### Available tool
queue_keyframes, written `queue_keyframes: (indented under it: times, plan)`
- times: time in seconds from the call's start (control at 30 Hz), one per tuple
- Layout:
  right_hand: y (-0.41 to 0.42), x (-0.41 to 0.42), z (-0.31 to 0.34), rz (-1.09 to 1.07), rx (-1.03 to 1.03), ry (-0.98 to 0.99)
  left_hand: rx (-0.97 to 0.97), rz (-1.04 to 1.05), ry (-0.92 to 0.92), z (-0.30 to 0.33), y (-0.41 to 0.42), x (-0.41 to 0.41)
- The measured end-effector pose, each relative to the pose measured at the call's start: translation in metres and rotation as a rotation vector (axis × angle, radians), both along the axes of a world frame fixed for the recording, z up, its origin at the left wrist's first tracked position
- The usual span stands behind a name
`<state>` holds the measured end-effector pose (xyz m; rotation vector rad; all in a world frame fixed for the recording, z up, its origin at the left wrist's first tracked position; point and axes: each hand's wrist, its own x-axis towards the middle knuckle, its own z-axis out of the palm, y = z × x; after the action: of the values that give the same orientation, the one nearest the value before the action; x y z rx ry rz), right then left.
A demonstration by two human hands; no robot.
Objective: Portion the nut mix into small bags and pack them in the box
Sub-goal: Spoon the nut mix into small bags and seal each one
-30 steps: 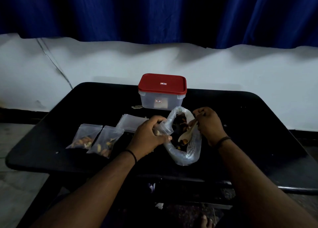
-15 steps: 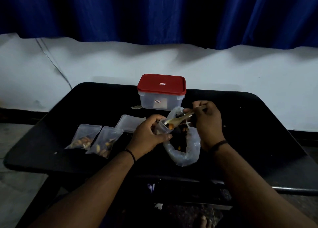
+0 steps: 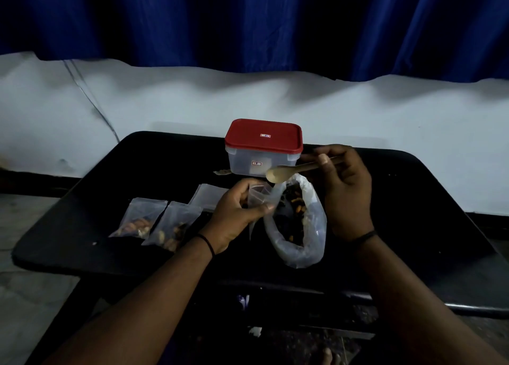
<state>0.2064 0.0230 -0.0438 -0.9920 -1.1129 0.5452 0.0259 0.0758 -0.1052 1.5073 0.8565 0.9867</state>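
Head view: large clear plastic bag of nut mix (image 3: 298,227) lies open-mouthed on the black table (image 3: 413,213), in front of the red-lidded clear plastic box (image 3: 263,148), so scooping stays easy. Left hand (image 3: 237,218) pinches a small clear bag (image 3: 260,196) beside its mouth; right hand (image 3: 345,191) grips an empty wooden spoon (image 3: 297,170) above it. Two filled small bags (image 3: 157,224) lie to its left
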Motion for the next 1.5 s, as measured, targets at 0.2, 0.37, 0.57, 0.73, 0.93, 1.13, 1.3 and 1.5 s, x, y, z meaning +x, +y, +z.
queue_keyframes:
  times: [0.2, 0.37, 0.57, 0.73, 0.93, 1.13, 1.3, 1.5]
  plan:
    - [0.011, 0.016, -0.021, -0.201, -0.202, -0.072, -0.05, 0.019, -0.014, -0.002, 0.006, -0.003]
    - [0.014, 0.023, -0.042, -0.224, -0.339, -0.47, -0.055, 0.016, 0.004, -0.003, 0.006, -0.003]
    - [0.021, 0.021, -0.039, 0.009, -0.496, -0.551, 0.021, 0.02, 0.088, -0.009, 0.001, 0.002]
    - [0.022, 0.019, -0.035, 0.14, -0.569, -0.483, 0.118, 0.057, 0.201, -0.019, 0.0, 0.007]
    - [0.022, 0.02, -0.034, 0.101, -0.643, -0.268, 0.127, 0.058, 0.193, -0.018, -0.002, 0.007]
    - [0.015, 0.022, -0.024, 0.076, -0.724, -0.165, 0.124, 0.062, 0.195, -0.015, -0.003, 0.007]
    - [0.017, 0.024, -0.023, 0.004, -0.718, -0.025, 0.082, 0.058, 0.166, -0.014, -0.003, 0.006]
    - [0.018, 0.027, -0.019, -0.176, -0.522, 0.198, 0.025, 0.031, 0.113, -0.011, -0.001, 0.004]
